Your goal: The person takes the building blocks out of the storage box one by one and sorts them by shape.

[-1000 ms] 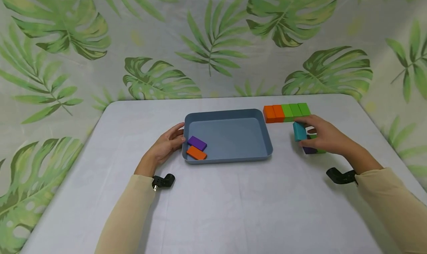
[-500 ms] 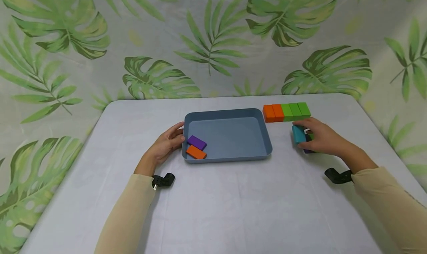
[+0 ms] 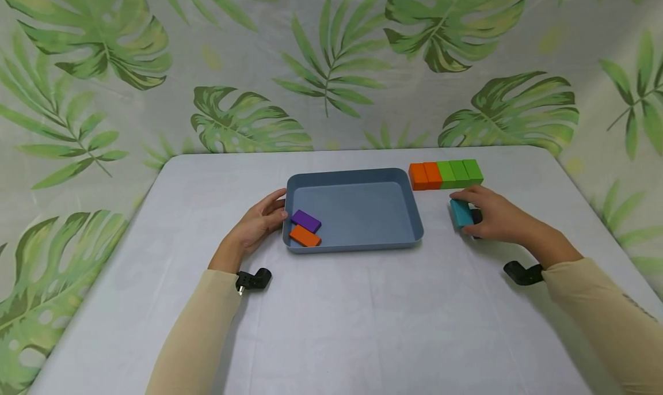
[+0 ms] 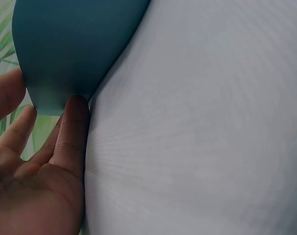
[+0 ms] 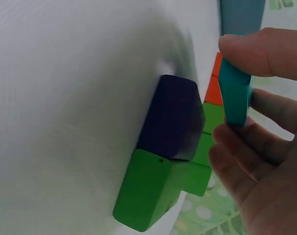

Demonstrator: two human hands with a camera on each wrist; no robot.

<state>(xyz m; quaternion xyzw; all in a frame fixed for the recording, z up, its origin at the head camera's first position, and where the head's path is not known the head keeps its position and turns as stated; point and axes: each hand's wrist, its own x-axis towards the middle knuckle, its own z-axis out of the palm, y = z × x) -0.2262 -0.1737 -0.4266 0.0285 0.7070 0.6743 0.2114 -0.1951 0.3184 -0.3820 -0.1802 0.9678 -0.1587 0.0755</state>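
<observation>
My right hand (image 3: 499,217) pinches a teal block (image 3: 461,213) between thumb and fingers, to the right of the tray. In the right wrist view the teal block (image 5: 235,95) is off the table, and a dark purple block (image 5: 170,117) and a green block (image 5: 143,188) stand end to end beside it. My left hand (image 3: 256,225) lies at the left end of a blue-grey tray (image 3: 370,211). Its fingers touch the outside of the tray wall (image 4: 75,54) in the left wrist view. A purple block (image 3: 306,221) and an orange block (image 3: 305,236) lie inside the tray's left end.
Behind the right hand, a row of orange blocks (image 3: 425,177) and green blocks (image 3: 458,174) stands side by side near the table's back edge. A white cloth (image 3: 331,320) covers the table, and a leaf-print curtain (image 3: 331,67) hangs behind it.
The teal block has moved slightly left and toward me in my right hand, away from the blocks under that hand. My left hand and the tray stay where they were.
</observation>
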